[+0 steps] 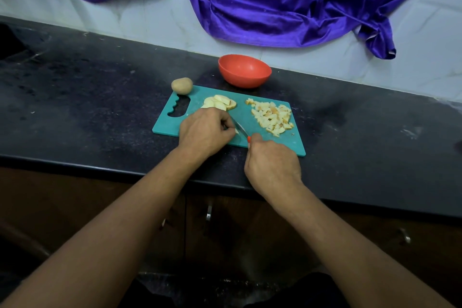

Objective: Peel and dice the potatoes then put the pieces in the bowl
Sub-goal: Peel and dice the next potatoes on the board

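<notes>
A teal cutting board lies on the dark counter. On its right part sits a heap of diced potato. Potato slices lie at its middle, just beyond my left hand. My left hand's curled fingers pinch a small potato piece against the board. My right hand grips a knife with an orange handle, its blade angled up-left to that piece. A whole unpeeled potato rests at the board's far left corner. The orange bowl stands behind the board, with nothing showing inside.
The black counter runs left and right, its front edge just under my wrists. A purple cloth hangs over the white tiled wall behind. Brown cabinet doors with metal handles lie below the counter.
</notes>
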Action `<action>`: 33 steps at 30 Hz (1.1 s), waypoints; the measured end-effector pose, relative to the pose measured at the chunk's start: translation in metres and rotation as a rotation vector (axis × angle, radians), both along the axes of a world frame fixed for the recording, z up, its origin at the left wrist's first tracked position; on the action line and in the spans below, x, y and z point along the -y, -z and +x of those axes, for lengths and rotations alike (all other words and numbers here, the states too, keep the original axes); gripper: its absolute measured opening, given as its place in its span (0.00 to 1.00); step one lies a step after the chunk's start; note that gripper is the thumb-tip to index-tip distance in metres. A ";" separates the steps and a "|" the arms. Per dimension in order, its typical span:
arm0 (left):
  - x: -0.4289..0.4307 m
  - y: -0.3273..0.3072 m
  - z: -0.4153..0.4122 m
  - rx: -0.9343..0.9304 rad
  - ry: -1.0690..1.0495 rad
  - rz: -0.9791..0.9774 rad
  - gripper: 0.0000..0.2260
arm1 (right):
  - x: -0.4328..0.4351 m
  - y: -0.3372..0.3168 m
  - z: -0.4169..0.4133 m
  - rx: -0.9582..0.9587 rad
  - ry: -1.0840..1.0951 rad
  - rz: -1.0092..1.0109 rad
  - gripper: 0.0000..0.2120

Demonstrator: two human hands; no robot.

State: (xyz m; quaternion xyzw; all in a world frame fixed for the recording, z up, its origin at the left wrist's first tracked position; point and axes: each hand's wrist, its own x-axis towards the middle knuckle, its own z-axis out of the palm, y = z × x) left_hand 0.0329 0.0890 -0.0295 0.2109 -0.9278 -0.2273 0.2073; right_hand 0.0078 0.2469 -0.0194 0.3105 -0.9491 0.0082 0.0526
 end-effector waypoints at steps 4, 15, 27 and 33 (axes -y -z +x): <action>0.007 0.004 0.003 -0.007 0.048 0.045 0.02 | -0.005 0.001 -0.008 0.079 0.019 -0.108 0.14; 0.013 0.007 0.005 -0.099 0.017 0.120 0.03 | -0.014 0.005 -0.002 0.014 -0.047 -0.134 0.14; 0.012 0.006 0.005 -0.115 0.004 0.095 0.03 | -0.013 0.007 -0.001 -0.017 -0.067 -0.122 0.14; 0.011 0.006 0.006 -0.102 0.011 0.049 0.02 | -0.011 0.004 -0.001 -0.004 -0.078 -0.084 0.13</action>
